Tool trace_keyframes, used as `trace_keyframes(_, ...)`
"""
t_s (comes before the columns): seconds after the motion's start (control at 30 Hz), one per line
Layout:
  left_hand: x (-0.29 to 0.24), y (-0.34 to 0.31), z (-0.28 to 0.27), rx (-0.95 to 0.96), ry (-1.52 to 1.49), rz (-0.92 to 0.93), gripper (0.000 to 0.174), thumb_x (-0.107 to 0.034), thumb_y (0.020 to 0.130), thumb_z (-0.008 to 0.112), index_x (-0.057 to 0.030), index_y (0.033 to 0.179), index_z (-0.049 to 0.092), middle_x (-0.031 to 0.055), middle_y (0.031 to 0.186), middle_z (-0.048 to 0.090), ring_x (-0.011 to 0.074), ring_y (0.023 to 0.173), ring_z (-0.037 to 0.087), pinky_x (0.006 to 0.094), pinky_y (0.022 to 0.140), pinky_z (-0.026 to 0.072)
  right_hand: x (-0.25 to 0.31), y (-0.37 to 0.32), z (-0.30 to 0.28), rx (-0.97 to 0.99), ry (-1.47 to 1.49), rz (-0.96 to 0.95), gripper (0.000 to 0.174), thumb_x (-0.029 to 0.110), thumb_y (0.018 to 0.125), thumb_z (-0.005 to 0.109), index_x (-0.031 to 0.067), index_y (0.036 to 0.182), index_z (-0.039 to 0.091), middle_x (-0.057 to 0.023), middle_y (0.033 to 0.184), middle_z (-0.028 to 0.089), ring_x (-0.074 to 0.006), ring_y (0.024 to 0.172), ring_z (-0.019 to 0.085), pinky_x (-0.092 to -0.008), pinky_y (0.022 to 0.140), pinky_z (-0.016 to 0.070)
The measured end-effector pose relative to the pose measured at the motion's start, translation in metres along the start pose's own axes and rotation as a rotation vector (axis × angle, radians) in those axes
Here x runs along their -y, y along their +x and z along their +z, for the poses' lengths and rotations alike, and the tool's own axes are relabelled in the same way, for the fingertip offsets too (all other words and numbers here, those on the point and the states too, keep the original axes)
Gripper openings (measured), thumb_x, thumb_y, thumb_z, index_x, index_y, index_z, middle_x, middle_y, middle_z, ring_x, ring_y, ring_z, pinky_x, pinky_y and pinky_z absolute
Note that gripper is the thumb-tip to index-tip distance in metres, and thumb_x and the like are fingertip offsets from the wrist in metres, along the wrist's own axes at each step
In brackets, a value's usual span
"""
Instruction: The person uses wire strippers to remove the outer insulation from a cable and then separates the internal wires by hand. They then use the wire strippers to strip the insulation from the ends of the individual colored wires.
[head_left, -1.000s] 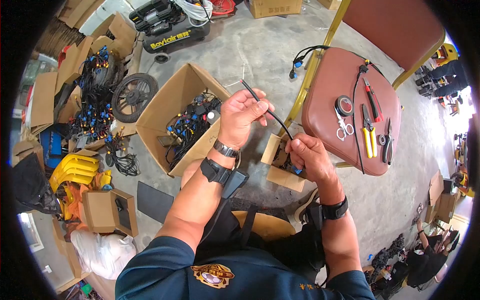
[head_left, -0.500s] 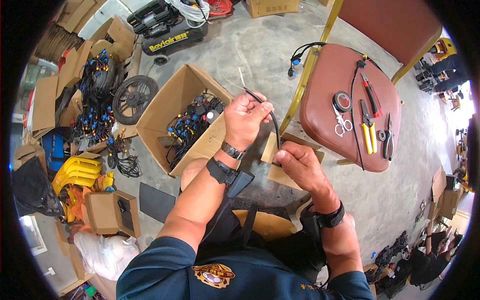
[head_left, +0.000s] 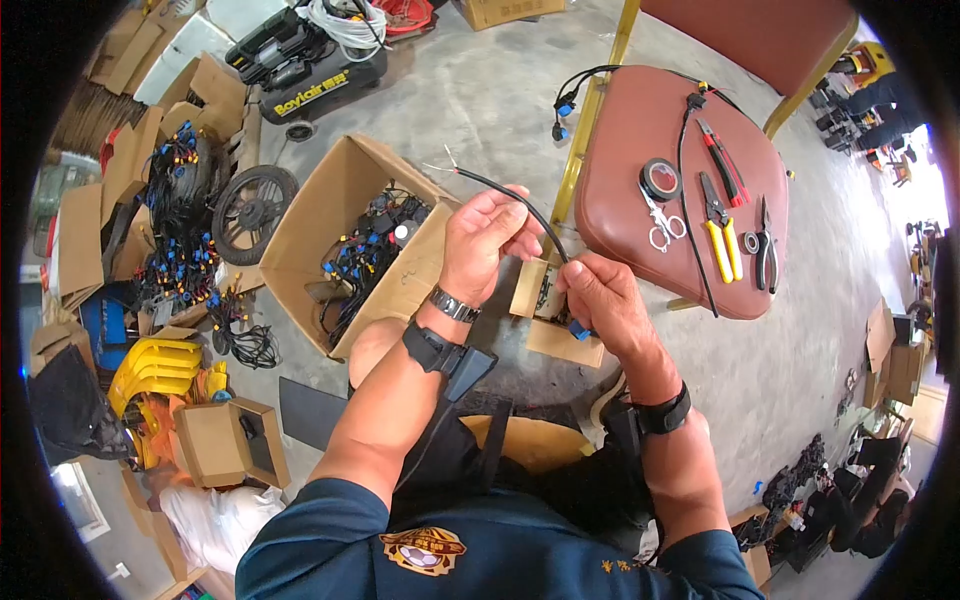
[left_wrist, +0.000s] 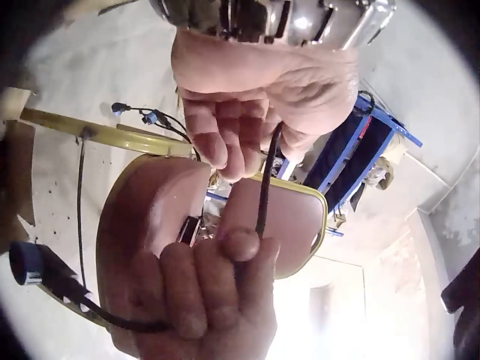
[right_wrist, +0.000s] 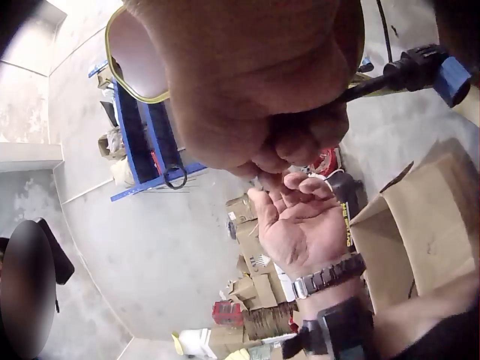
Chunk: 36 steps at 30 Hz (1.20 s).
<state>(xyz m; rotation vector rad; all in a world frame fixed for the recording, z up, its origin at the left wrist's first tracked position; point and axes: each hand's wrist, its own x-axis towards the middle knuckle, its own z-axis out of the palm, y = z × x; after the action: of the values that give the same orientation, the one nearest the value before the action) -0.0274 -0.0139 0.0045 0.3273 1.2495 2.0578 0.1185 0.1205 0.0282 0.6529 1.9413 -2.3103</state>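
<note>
Black rubbery cable [head_left: 540, 222] slants between both hands, its long axis running from upper left down to lower right. At the upper stretch the left hand [head_left: 480, 245] pinches it, fingers [head_left: 505, 210] curled round, with the stripped wire ends [head_left: 447, 166] poking beyond. At the lower end the right hand [head_left: 607, 305] grips it just above the blue connector [head_left: 580, 328], beside the smooth brown chair seat [head_left: 630, 225]

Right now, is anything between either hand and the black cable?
Nothing visible. The left hand holds the black cable near its stripped end; the right hand grips it just above the blue connector.
</note>
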Motion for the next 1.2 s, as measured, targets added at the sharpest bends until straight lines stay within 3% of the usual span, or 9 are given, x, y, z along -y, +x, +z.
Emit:
trace_keyframes(0.23,0.010,-0.004,0.003,0.035,-0.007,-0.101,0.029,-0.029,0.100,0.052,-0.0018,0.103,0.062,0.0126,0.082,0.069,0.0163,0.065,0.065,0.0266,0.058,0.0518,-0.001,0.004,0.002,0.015,-0.111,-0.003,0.029,0.027,0.099,0.054,0.0031,0.085,0.063,0.0030,0.062,0.048,-0.0058,0.058,0.045,-0.0239,0.053,0.0372)
trace_keyframes(0.37,0.000,-0.004,-0.001,-0.041,-0.018,-0.021,0.030,-0.029,0.100,0.052,-0.0018,0.093,0.061,0.0145,0.080,0.068,0.0169,0.060,0.064,0.0276,0.056,0.0522,0.000,0.004,0.004,0.111,-0.208,-0.076,0.027,0.024,0.099,0.055,-0.0004,0.088,0.062,-0.0010,0.071,0.054,-0.0094,0.068,0.051,-0.0266,0.063,0.0428)
trace_keyframes(0.5,-0.009,0.002,-0.016,-0.079,-0.118,0.073,0.030,-0.029,0.100,0.052,-0.0009,0.093,0.061,0.0138,0.077,0.067,0.0192,0.061,0.065,0.0268,0.054,0.0529,-0.011,0.006,0.008,0.191,-0.250,-0.146,0.026,0.021,0.099,0.053,-0.0023,0.093,0.062,-0.0047,0.080,0.060,-0.0127,0.078,0.055,-0.0289,0.074,0.0459)
trace_keyframes(0.7,-0.019,0.000,-0.018,-0.142,-0.130,0.145,0.031,-0.029,0.100,0.052,0.0001,0.093,0.060,0.0153,0.079,0.067,0.0226,0.063,0.067,0.0276,0.055,0.0554,-0.014,0.010,0.009,0.184,-0.215,-0.130,0.023,0.019,0.100,0.053,-0.0026,0.097,0.061,-0.0065,0.080,0.060,-0.0139,0.080,0.057,-0.0297,0.078,0.0465)
trace_keyframes(1.0,-0.017,-0.001,-0.016,-0.156,-0.040,0.246,0.027,-0.025,0.099,0.056,0.0005,0.091,0.061,0.0146,0.078,0.067,0.0207,0.062,0.066,0.0272,0.054,0.0540,-0.016,0.014,0.006,0.080,-0.386,-0.179,0.018,0.016,0.096,0.057,-0.0021,0.093,0.060,-0.0094,0.071,0.055,-0.0187,0.065,0.055,-0.0355,0.064,0.0462)
trace_keyframes(1.2,-0.011,-0.010,-0.008,-0.105,0.272,0.336,0.026,-0.025,0.098,0.058,0.0001,0.092,0.060,0.0147,0.080,0.067,0.0223,0.065,0.066,0.0302,0.059,0.0533,-0.027,0.026,0.002,0.028,-0.516,-0.236,0.022,0.018,0.095,0.058,-0.0031,0.090,0.059,-0.0131,0.070,0.055,-0.0234,0.063,0.052,-0.0367,0.063,0.0450)
